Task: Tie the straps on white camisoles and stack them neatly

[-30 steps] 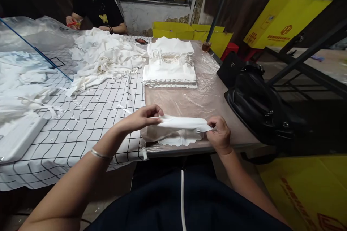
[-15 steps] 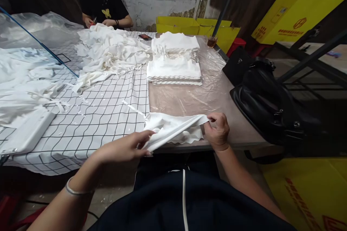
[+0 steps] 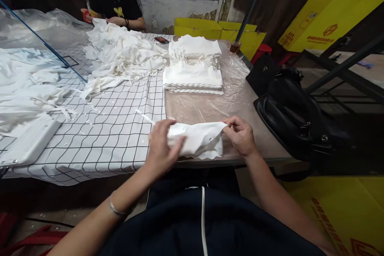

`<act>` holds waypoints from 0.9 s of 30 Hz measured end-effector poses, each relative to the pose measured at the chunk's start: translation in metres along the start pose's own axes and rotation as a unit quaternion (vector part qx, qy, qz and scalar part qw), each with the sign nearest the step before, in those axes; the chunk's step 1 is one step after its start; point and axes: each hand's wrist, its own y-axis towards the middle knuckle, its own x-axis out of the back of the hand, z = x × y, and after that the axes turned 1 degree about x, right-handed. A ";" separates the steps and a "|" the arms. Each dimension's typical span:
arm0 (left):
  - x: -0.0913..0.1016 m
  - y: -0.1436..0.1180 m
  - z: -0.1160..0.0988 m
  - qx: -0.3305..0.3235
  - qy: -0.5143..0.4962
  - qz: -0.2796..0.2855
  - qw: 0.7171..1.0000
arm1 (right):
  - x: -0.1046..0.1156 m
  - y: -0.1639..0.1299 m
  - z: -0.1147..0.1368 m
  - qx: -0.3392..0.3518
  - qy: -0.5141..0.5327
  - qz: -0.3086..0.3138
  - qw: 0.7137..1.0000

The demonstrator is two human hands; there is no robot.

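Note:
A white cloth piece [image 3: 204,138] with a wavy lower edge lies at the table's front edge, partly folded over itself. My right hand [image 3: 240,134] pinches its upper right corner between thumb and fingers. At the cloth's left end is my left hand [image 3: 163,146], slightly blurred, with thumb and fingers spread apart over the fabric. Beyond the hands stand stacked white cloth pieces [image 3: 193,78] with wavy edges, in two neat piles one behind the other.
Loose white fabric [image 3: 120,56] is heaped on the checked tablecloth [image 3: 120,128]. A co-worker [image 3: 115,8] holds red-handled scissors [image 3: 87,16] across the table. A white box-shaped object [image 3: 33,144] lies at left. Black bags [image 3: 288,108] sit along the right edge, near a drink glass [image 3: 235,47].
My left hand has moved up and let go of the cloth's lower edge, its fingers spreading. The cloth lies flatter. My right hand keeps its corner. The co-worker's scissors have come up.

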 end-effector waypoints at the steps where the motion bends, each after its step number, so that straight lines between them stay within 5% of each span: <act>1: -0.011 0.000 -0.009 -0.041 0.000 0.015 0.999 | -0.007 0.008 0.008 -0.027 0.033 0.005 0.999; 5: -0.039 0.012 -0.024 -0.114 0.049 0.036 0.992 | -0.029 0.037 0.039 -0.104 0.155 0.031 0.982; 8: -0.031 0.034 -0.018 -0.095 0.067 0.004 0.993 | -0.033 0.053 0.059 -0.133 0.215 0.059 0.966; 12: -0.008 0.060 -0.026 -0.039 -0.106 -0.016 0.994 | -0.035 0.071 0.078 -0.128 0.234 0.121 0.956; 17: 0.003 0.080 -0.044 -0.019 -0.269 0.048 0.962 | -0.037 0.086 0.101 -0.090 0.160 0.194 0.964; 22: 0.013 0.088 -0.026 0.028 -0.069 0.015 0.997 | -0.022 0.083 0.115 -0.070 0.153 0.169 0.971; 27: 0.025 0.086 0.016 0.118 0.100 0.037 0.987 | -0.003 0.070 0.122 -0.080 0.158 0.131 0.975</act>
